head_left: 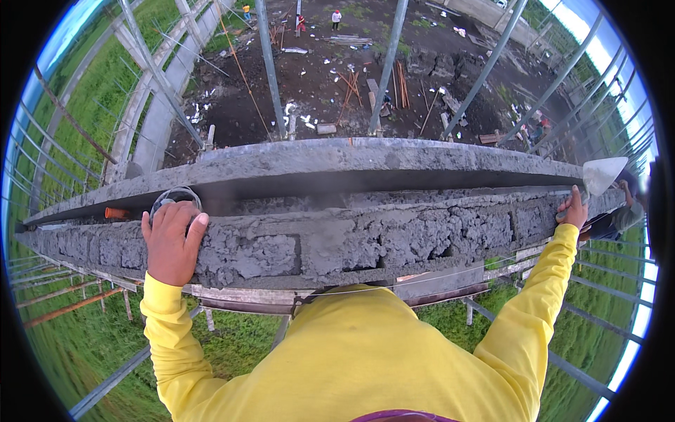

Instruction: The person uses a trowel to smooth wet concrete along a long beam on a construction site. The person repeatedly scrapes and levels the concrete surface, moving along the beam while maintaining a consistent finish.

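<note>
In front of me runs a wall of hollow blocks (337, 243), its top roughly covered with grey mortar. At its left part my left hand (172, 243) is over the wall top, thumb apart from the fingers, around a clear, ring-shaped coil (188, 191); the fingers partly hide it. Far to the right my right hand (573, 209) is closed at a trowel (603, 174), whose pale blade points up and outward. The trowel's handle is hidden by the hand. A thin string (464, 273) stretches along the wall's near side.
Beyond the blocks lies a long concrete ledge (337, 156) with a dark gap before it. An orange pipe stub (116, 212) sits in the gap at left. Metal posts (389, 67) rise behind. Another person (622, 214) is at the far right. Grass shows far below.
</note>
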### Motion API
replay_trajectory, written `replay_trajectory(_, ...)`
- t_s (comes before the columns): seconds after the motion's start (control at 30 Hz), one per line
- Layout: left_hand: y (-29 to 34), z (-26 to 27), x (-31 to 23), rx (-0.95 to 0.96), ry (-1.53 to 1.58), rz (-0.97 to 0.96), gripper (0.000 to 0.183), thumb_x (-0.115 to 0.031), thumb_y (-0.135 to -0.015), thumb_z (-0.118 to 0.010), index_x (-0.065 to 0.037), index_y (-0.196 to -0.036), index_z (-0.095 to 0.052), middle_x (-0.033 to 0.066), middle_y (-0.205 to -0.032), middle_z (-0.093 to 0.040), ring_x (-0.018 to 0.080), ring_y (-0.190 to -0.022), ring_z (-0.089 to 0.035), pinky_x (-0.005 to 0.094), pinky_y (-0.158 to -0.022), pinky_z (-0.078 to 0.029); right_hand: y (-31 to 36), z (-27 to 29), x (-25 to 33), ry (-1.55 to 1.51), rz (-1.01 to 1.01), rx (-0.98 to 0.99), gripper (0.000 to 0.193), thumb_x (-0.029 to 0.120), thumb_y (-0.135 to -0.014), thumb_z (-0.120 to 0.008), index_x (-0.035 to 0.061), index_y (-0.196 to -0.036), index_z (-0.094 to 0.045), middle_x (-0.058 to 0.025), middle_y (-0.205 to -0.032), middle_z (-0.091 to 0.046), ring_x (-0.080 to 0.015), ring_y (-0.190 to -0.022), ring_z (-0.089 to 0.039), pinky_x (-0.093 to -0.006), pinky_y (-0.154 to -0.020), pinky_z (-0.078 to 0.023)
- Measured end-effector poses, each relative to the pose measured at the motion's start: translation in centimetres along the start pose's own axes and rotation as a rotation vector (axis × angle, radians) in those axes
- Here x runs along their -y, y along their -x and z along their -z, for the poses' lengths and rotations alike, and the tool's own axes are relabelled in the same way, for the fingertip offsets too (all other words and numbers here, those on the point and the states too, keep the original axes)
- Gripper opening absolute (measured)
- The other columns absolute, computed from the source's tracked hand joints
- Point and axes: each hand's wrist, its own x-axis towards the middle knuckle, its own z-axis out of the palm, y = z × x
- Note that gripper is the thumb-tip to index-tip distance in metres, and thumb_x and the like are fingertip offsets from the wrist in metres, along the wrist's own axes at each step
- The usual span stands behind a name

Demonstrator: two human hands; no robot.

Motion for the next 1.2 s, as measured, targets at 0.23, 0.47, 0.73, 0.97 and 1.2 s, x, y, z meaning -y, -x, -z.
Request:
replay_trajectory(0.23, 0.0, -0.2, 0.2, -0.015, -0.012, -0.014, 0.03, -0.039, -0.101, -0.054, -0.013, -0.107, -0.066, 0.0038, -0.123, -0.064, 0.0309, -0.127, -0.051, 0.0635, -0.116, -0.019, 0.2, -0.2, 0.1, -0.052, -0.002, -0.042, 0.027, 0.027, -0.095, -0.071, 0.0067, -0.097, -0.053, -0.0021, -0.061, -0.046, -0.0154, -0.046, -0.048, -0.0298, -0.04, -0.041)
replay_trajectory(0.47, -0.1, 0.0, 0.0, -0.007, -0.022, -0.022, 0.028, -0.036, -0.103, -0.051, -0.012, -0.107, -0.066, 0.0058, -0.122, -0.064, 0.0296, -0.127, -0.053, 0.0619, -0.115, -0.02, 0.2, -0.1, 0.2, -0.029, -0.009, -0.032, 0.025, 0.028, -0.095, -0.07, 0.0076, -0.096, -0.055, -0.0018, -0.061, -0.046, -0.0152, -0.046, -0.048, -0.0293, -0.04, -0.04)
replay_trajectory(0.73, 0.0, -0.3, 0.3, -0.013, -0.025, -0.015, 0.031, -0.04, -0.102, -0.053, -0.013, -0.11, -0.066, 0.0039, -0.125, -0.064, 0.0293, -0.128, -0.052, 0.0637, -0.116, -0.019, 0.4, -0.3, 0.3, -0.074, 0.002, -0.017, 0.026, 0.028, -0.094, -0.071, 0.0067, -0.095, -0.056, -0.0016, -0.062, -0.047, -0.0148, -0.045, -0.048, -0.0294, -0.039, -0.04)
replay_trajectory(0.97, 0.0, -0.6, 0.4, 0.021, -0.026, 0.015, 0.032, -0.041, -0.103, -0.052, -0.014, -0.113, -0.066, 0.0045, -0.129, -0.063, 0.0287, -0.131, -0.05, 0.0611, -0.118, -0.016, 1.6, -1.2, 1.4, -0.055, -0.028, -0.065, 0.027, 0.027, -0.093, -0.071, 0.0074, -0.093, -0.054, -0.0023, -0.063, -0.049, -0.016, -0.045, -0.05, -0.0289, -0.038, -0.038)
replay_trajectory(1.2, 0.0, -0.6, 0.4, 0.037, -0.015, 0.026, 0.034, -0.042, -0.104, -0.05, -0.013, -0.115, -0.066, 0.005, -0.131, -0.063, 0.0289, -0.133, -0.049, 0.0597, -0.119, -0.015, 2.5, -1.7, 2.4, -0.018, -0.025, -0.051, 0.028, 0.025, -0.093, -0.071, 0.0061, -0.097, -0.051, -0.0036, -0.063, -0.049, -0.0168, -0.044, -0.05, -0.0293, -0.038, -0.038)
